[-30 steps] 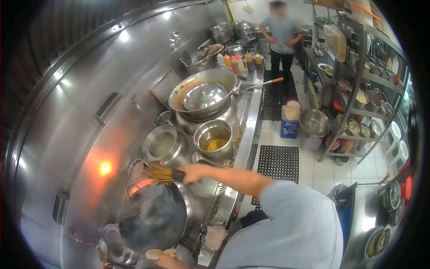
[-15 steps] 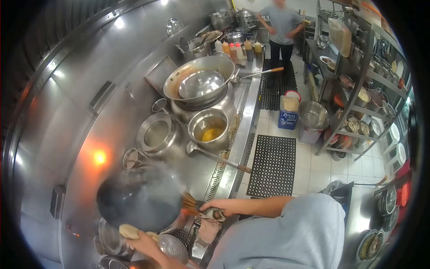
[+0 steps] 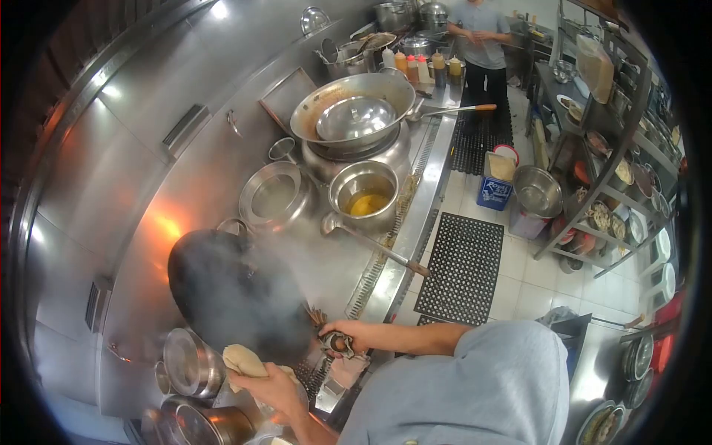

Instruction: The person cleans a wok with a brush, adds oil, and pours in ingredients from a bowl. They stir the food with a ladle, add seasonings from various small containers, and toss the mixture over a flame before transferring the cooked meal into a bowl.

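Observation:
In my left hand (image 3: 271, 387) is a folded cream cloth (image 3: 246, 362), pressed at the near rim of a black wok (image 3: 211, 278). The wok is tipped up steeply, and smoke rolls out of it. My right hand (image 3: 348, 337) grips a bamboo wok brush (image 3: 315, 317), whose bristles point toward the wok's right-hand edge. Dark and pale material, perhaps cloth, shows around that grip. A pinkish cloth (image 3: 347, 371) lies just below it on the stove's edge. Flame light glows orange on the steel wall behind the wok.
A pot of yellow liquid (image 3: 363, 202) stands beyond the wok, with a ladle (image 3: 378, 248) lying across the counter edge. Farther off sits a big wok (image 3: 304, 122) holding a steel bowl. Lidded pots (image 3: 191, 360) crowd the lower left. Another person (image 3: 482, 37) stands at the back.
The wok has tipped up more steeply and its smoke has thickened. Both my hands have shifted slightly, still holding cloth and brush. My view has moved. The other person's hands have left their hips.

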The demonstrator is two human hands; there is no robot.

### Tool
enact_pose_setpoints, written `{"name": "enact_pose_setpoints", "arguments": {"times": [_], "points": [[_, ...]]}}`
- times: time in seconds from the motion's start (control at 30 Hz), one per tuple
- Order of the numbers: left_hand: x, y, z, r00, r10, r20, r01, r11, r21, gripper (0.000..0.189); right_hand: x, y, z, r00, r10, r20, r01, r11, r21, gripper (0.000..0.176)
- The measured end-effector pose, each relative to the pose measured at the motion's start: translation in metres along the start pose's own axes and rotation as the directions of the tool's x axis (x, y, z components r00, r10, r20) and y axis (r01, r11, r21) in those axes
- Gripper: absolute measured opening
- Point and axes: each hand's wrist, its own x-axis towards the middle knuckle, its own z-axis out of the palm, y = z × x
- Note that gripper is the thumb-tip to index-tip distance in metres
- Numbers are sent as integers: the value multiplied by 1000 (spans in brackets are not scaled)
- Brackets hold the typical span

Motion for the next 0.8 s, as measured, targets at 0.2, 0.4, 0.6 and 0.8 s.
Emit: {"name": "enact_pose_setpoints", "arguments": {"times": [0.2, 0.4, 0.6, 0.8], "points": [[16, -41, 7, 978, -203, -46, 200, 979, -47, 62, -27, -19, 21, 982, -92, -162, 83, 994, -66, 26], [21, -106, 32, 785, -614, 81, 576, 675, -460, 51, -48, -50, 24, 927, -335, -169, 293, 927, -234, 39], [15, -118, 79, 788, -585, 193, 532, 488, -691, 48, -67, -107, 76, 806, -589, -60, 470, 698, -540, 86], [37, -137, 120, 663, -649, 374, 655, 260, -710, 24, -74, -163, 146, 607, -737, 298, 631, 220, -744, 103]]}}
